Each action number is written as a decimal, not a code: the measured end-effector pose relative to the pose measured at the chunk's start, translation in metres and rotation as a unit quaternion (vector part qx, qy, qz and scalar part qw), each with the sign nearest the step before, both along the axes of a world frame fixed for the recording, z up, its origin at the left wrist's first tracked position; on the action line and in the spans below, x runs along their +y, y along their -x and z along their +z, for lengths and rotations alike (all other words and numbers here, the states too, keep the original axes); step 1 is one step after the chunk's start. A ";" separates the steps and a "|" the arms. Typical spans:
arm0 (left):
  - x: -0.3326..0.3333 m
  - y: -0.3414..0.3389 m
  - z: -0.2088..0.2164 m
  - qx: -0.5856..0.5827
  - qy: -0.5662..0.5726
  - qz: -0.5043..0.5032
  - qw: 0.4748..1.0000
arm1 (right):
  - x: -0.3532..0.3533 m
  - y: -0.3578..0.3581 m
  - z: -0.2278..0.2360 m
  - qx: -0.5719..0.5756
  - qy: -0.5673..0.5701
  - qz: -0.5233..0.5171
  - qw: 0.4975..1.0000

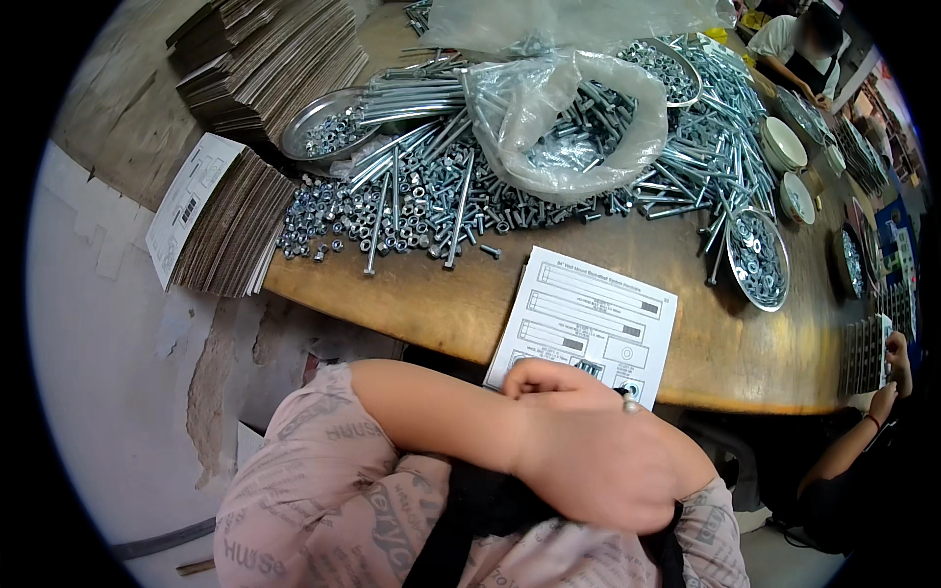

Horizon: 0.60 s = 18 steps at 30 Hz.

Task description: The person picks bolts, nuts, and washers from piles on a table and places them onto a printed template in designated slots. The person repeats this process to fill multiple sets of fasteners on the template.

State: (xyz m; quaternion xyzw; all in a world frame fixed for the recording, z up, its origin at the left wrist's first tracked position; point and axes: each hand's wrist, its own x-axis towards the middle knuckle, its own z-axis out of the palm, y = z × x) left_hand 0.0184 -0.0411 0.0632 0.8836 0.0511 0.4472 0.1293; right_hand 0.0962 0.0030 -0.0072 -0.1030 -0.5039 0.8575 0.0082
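My forearms cross at the table's front edge, the left over the right. My left hand (608, 470) shows its blurred back, and its fingers are hidden. Beyond it, my right hand (559, 377) rests over the lower part of a white printed card (598, 304), fingers curled; whatever they hold, if anything, is hidden. Bolt outlines are drawn on the card. Beside the right hand, several short bolts (588, 368) lie on it, and a nut (631, 389) shows close to a small pale round thing (630, 403) that I cannot make out.
A heap of bolts (686, 157) and nuts (392, 216) covers the far table (392, 304), with a clear plastic bag (490, 127) on top. Metal dishes hold nuts (333, 135) and washers (757, 260). Cardboard stacks (221, 225) stand left. Another person's hands (890, 377) work at right.
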 end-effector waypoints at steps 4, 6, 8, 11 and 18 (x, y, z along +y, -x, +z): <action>0.033 0.081 -0.046 0.001 0.055 0.339 0.939 | 0.014 -0.041 -0.005 -0.022 -0.105 -0.110 0.988; 0.047 0.116 -0.059 -0.013 0.230 0.563 0.794 | 0.016 -0.059 -0.006 -0.068 -0.077 -0.233 0.967; 0.058 0.154 -0.088 0.132 0.210 0.700 0.669 | 0.020 -0.073 -0.009 -0.066 -0.074 -0.312 0.945; 0.065 0.179 -0.122 0.263 0.234 0.720 0.598 | 0.024 -0.081 -0.008 -0.066 -0.054 -0.381 0.921; 0.056 0.167 -0.110 0.133 0.342 0.719 0.590 | 0.026 -0.110 -0.010 -0.106 -0.134 -0.455 0.874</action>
